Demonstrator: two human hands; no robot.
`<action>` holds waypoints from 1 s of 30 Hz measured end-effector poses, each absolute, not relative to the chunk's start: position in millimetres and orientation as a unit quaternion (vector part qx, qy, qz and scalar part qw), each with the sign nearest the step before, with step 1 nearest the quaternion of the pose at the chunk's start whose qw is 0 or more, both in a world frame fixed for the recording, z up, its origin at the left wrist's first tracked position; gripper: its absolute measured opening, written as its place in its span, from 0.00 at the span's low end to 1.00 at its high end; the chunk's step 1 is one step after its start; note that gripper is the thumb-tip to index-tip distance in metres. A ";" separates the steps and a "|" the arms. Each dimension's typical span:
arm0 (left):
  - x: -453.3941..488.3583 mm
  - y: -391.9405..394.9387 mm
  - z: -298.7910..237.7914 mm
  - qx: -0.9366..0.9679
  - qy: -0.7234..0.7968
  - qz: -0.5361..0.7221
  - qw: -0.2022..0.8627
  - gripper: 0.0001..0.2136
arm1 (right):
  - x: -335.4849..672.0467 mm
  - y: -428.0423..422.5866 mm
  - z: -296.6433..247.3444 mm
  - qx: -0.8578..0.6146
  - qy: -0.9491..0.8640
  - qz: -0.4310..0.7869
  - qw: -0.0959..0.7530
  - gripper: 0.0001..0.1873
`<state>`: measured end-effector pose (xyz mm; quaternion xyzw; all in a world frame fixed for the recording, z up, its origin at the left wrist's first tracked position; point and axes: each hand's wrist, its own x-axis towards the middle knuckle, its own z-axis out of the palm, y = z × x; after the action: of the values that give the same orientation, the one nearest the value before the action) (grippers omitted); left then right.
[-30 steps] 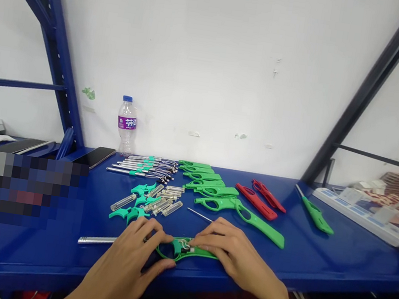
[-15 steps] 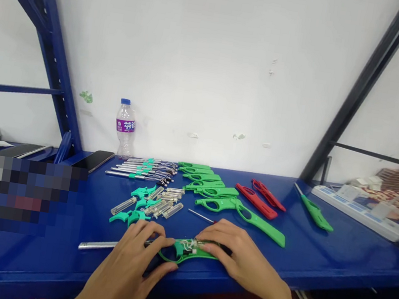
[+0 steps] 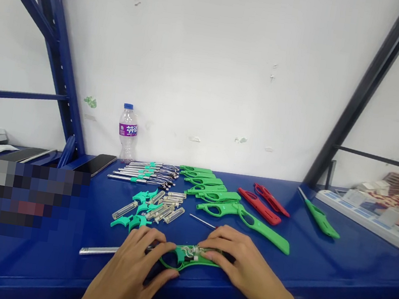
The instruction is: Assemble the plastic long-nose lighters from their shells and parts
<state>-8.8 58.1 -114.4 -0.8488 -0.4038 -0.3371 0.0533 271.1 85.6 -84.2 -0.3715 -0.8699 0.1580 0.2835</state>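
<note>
Green casing [image 3: 205, 262] spans left grip [image 3: 133, 264] to right grip [image 3: 242, 262].

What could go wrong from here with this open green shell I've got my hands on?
The white wires lie exposed in the open green shell, so one might get pinched. The shell sits near the front edge of the blue table, so a slip could send it off. The metal rod sticks out past the left hand, so a bump there might jolt the parts.

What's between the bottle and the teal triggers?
A row of wired silver rods, on the blue table, seen in the head view.
</note>
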 end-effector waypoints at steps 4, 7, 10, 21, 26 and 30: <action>-8.7 59.5 -115.8 -0.849 -0.405 -0.334 0.052 0.12 | 270.9 86.0 -83.5 -0.387 -0.871 0.147 0.263 0.12; -8.9 60.0 -115.8 -0.851 -0.405 -0.331 0.051 0.13 | 270.1 86.1 -84.8 -0.387 -0.874 0.140 0.257 0.12; -9.8 60.4 -115.3 -0.852 -0.407 -0.325 0.049 0.13 | 269.0 85.3 -86.0 -0.381 -0.874 0.136 0.267 0.10; -9.1 65.3 -114.9 -0.855 -0.383 -0.338 0.088 0.12 | 265.1 86.4 -87.0 -0.391 -0.863 0.120 0.297 0.04; -5.3 58.8 -111.1 -0.857 -0.367 -0.336 0.131 0.11 | 265.1 85.7 -89.4 -0.387 -0.867 0.104 0.296 0.06; -2.0 56.0 -107.6 -0.856 -0.351 -0.338 0.171 0.12 | 266.3 84.1 -88.1 -0.380 -0.876 0.091 0.285 0.10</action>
<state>-2.0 56.0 -107.6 -0.8562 -0.3509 -0.3381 0.1714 266.3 84.1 -88.1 -0.3796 -0.8755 0.0909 0.2847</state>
